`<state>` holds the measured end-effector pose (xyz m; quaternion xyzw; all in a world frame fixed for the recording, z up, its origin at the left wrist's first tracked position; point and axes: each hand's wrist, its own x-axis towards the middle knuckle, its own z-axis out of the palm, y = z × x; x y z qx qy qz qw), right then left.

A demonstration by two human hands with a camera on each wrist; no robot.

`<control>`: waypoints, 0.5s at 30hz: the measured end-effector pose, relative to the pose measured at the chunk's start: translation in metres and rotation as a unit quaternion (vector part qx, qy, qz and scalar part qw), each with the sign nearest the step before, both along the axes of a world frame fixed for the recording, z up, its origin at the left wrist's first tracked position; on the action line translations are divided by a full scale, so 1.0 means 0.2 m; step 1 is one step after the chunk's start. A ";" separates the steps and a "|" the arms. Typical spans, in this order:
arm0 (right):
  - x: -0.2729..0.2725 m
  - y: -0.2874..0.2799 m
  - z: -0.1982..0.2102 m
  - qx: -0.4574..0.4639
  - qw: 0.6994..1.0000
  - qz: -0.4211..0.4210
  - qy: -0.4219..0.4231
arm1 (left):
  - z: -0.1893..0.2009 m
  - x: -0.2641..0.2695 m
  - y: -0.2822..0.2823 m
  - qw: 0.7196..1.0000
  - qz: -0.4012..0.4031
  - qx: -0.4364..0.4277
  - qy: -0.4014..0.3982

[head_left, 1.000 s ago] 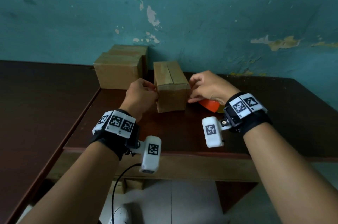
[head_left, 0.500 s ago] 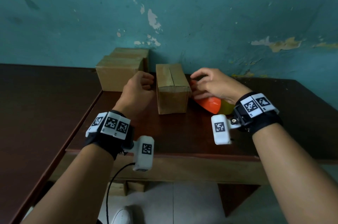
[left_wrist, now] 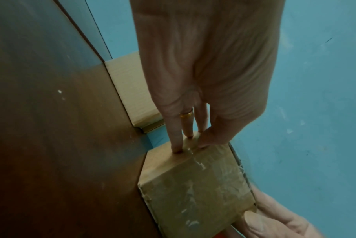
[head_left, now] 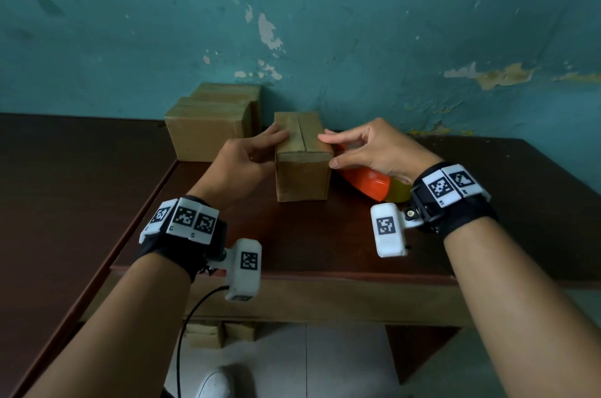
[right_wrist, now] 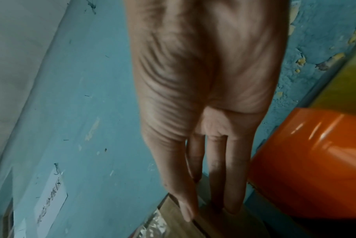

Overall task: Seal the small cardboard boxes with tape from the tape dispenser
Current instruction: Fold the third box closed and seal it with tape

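Observation:
A small cardboard box stands on the brown table near the wall, its top seam running away from me. Clear tape glints on the box in the left wrist view. My left hand touches its left side and top edge with straight fingers. My right hand has its index finger on the top right edge and its thumb at the front right corner, fingers straight. The orange tape dispenser lies right of the box, partly hidden behind my right hand.
Two more cardboard boxes sit at the back left against the teal wall. A darker table adjoins on the left. More boxes lie under the table. The table's front edge is close to my wrists.
Both hands have moved from the box's front sides up to its top edges, with fingers uncurled. The right hand has come off the orange dispenser. The box stays put.

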<state>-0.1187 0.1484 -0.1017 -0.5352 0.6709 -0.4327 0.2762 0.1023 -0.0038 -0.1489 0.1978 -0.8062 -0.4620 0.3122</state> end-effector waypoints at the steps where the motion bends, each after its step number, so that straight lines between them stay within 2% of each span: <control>1: 0.00 0.00 0.00 -0.004 1.000 -0.003 -0.006 | 0.00 0.00 0.00 1.000 -0.002 0.009 0.006; 15: 0.00 -0.01 -0.02 -0.021 0.999 -0.018 -0.042 | 0.00 0.01 0.01 1.000 -0.008 0.017 0.010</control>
